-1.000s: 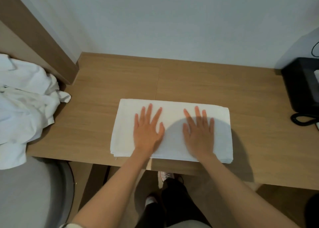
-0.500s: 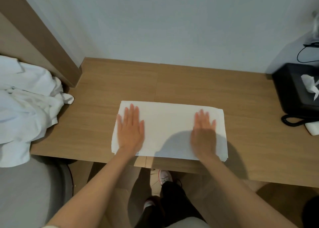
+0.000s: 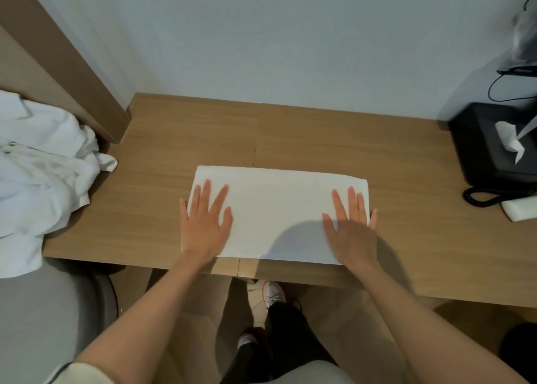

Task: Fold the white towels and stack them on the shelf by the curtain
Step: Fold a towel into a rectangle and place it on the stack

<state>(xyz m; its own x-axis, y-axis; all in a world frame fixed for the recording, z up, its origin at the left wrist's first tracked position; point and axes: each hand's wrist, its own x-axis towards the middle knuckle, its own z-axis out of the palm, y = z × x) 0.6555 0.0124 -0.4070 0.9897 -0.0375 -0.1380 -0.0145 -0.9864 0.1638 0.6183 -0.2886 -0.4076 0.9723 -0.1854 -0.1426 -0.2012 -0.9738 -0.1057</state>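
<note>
My two flat hands on the folded white rectangular cloth towel (image 3: 276,212), which lies at the near edge of the brown wooden counter (image 3: 319,134).

My left hand (image 3: 205,227) presses on the left end of the towel and my right hand (image 3: 353,229) on the right end, both with straight, spread fingers, gripping nothing. I judge the towel to be light, soft and limp, so the layers can slip apart when I lift it. I think the best hold is at the two short ends, fingers under all layers and thumbs on top. A crumpled heap of white towels (image 3: 43,168) waits at the left end of the counter.
</note>
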